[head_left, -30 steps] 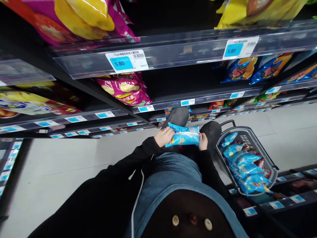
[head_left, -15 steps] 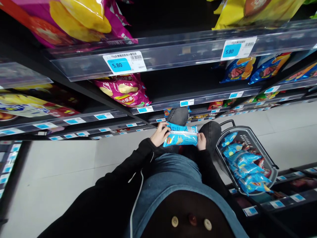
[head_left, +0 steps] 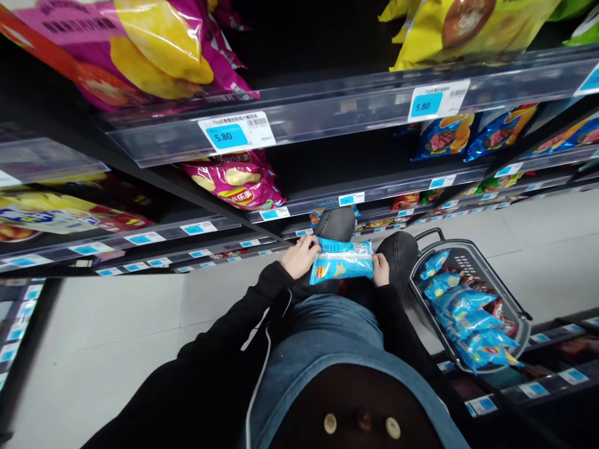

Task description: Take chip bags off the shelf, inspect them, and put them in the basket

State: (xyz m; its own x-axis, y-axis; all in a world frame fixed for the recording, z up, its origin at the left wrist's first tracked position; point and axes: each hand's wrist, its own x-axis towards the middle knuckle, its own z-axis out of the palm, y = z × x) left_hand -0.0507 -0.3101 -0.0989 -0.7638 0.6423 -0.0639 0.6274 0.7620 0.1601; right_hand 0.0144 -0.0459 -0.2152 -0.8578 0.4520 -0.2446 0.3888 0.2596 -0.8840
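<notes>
Over my lap I hold a blue chip bag [head_left: 339,265] lengthwise, its pale back seam running across it. My left hand [head_left: 300,256] grips the bag's left end with fingers bent over the edge. At the other end, my right hand [head_left: 380,269] pinches the bag between thumb and fingers. To the right of my knee, a grey shopping basket [head_left: 415,274] stands on the floor. Several blue chip bags [head_left: 463,301] lie heaped in it, with some red packaging [head_left: 498,308] partly hidden beside them.
Store shelves rise in front of me. A magenta chip bag [head_left: 236,178] sits on a lower shelf, and yellow bags [head_left: 449,31] stand higher up. A shelf edge with a price tag [head_left: 238,132] juts close ahead. Another shelf [head_left: 538,386] runs behind the basket.
The shelves sit slightly lower in view as the camera shifts. My left fingers have drawn in a little at the bag's left end; both hands still hold it.
</notes>
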